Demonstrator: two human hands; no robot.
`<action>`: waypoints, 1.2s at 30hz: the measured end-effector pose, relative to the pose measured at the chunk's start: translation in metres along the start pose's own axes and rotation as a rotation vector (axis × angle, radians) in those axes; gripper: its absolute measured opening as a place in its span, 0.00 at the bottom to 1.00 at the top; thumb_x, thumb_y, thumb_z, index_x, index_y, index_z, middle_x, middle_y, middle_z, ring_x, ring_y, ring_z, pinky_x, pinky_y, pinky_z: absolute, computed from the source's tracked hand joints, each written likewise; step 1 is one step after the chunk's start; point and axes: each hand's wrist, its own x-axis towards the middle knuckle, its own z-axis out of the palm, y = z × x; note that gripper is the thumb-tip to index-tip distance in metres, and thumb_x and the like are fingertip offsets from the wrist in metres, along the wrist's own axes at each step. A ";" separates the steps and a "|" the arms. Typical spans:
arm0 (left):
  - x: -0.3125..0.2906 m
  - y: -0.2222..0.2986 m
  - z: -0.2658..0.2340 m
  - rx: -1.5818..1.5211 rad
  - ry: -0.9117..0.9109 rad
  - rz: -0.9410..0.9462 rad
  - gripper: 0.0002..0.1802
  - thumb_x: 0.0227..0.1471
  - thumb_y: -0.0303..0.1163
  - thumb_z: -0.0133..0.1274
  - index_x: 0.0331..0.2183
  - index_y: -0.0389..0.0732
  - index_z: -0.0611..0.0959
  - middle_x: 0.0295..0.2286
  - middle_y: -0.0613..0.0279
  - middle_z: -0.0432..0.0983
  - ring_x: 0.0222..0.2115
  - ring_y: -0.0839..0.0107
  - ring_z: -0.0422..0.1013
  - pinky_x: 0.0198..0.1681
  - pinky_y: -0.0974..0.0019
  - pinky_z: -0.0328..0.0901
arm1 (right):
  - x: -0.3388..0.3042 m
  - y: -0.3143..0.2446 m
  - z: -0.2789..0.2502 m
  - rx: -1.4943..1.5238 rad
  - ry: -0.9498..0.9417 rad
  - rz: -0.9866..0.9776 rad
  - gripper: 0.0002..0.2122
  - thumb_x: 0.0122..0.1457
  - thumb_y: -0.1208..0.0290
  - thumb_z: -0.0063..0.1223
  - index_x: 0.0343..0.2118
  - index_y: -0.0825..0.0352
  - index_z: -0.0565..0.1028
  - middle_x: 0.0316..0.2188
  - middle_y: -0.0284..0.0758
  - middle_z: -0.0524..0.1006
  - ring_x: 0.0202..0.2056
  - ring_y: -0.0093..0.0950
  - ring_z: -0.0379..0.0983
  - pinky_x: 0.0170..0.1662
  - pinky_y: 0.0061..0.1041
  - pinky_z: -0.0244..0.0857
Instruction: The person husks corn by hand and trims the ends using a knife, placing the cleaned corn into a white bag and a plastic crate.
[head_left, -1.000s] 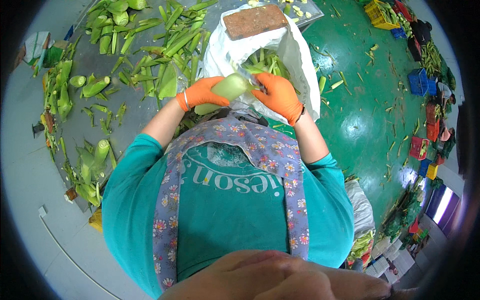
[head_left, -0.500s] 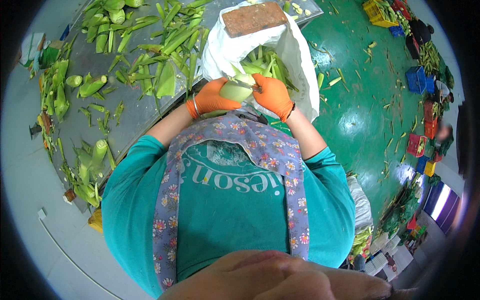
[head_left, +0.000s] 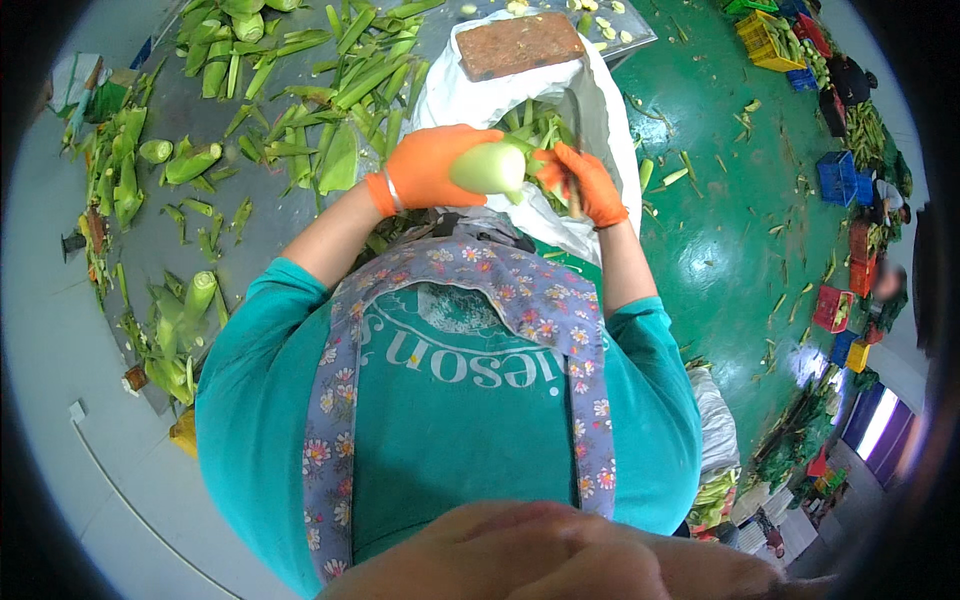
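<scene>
In my orange-gloved left hand (head_left: 430, 165) lies what looks like an ear of corn (head_left: 489, 168), still in a smooth pale green husk, its rounded end pointing right. My right hand (head_left: 592, 187), also gloved in orange, is closed round a knife (head_left: 574, 197) with a light brown handle; its dark, narrow blade seems to point away from me. Both hands are over the near edge of a white sack (head_left: 440, 100), which gapes open and contains green husk strips (head_left: 540, 125). A reddish brick (head_left: 520, 45) rests on the sack's far rim.
To the left, a metal table (head_left: 265, 195) carries scattered husk leaves (head_left: 340, 155) and several unpeeled ears (head_left: 192, 163). Scraps litter the green floor (head_left: 710, 220) on the right. Farther off are a blue crate (head_left: 838, 178), a yellow crate (head_left: 765, 40) and other people.
My right hand has moved away from the ear, right and slightly nearer, with the knife. The left hand has turned the ear so its rounded end faces right.
</scene>
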 end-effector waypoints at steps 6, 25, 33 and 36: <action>0.021 0.030 0.001 0.305 0.091 0.261 0.40 0.40 0.37 0.65 0.58 0.45 0.73 0.55 0.49 0.68 0.54 0.50 0.67 0.57 0.51 0.61 | 0.016 0.014 0.055 0.677 -0.291 0.044 0.23 0.65 0.55 0.51 0.58 0.64 0.68 0.48 0.35 0.77 0.45 0.26 0.76 0.46 0.28 0.73; -0.020 -0.025 0.045 -1.044 0.012 -0.567 0.30 0.51 0.34 0.63 0.54 0.37 0.74 0.43 0.62 0.76 0.42 0.73 0.72 0.46 0.67 0.68 | -0.046 -0.050 0.025 -1.026 0.087 -0.483 0.11 0.57 0.65 0.59 0.39 0.66 0.77 0.33 0.41 0.79 0.31 0.39 0.77 0.34 0.35 0.69; -0.006 -0.022 0.058 -1.015 -0.186 -0.520 0.28 0.50 0.32 0.63 0.53 0.40 0.75 0.39 0.67 0.77 0.39 0.77 0.72 0.42 0.70 0.67 | -0.036 -0.015 0.056 -1.200 0.222 -0.578 0.08 0.55 0.66 0.56 0.36 0.61 0.76 0.26 0.39 0.79 0.29 0.43 0.76 0.31 0.41 0.69; -0.001 -0.015 0.070 -0.775 -0.144 -0.445 0.27 0.49 0.33 0.64 0.51 0.41 0.77 0.38 0.67 0.78 0.38 0.78 0.72 0.41 0.70 0.68 | -0.037 -0.007 0.058 -1.228 0.258 -0.528 0.08 0.55 0.66 0.56 0.35 0.61 0.75 0.26 0.39 0.79 0.28 0.44 0.76 0.31 0.42 0.68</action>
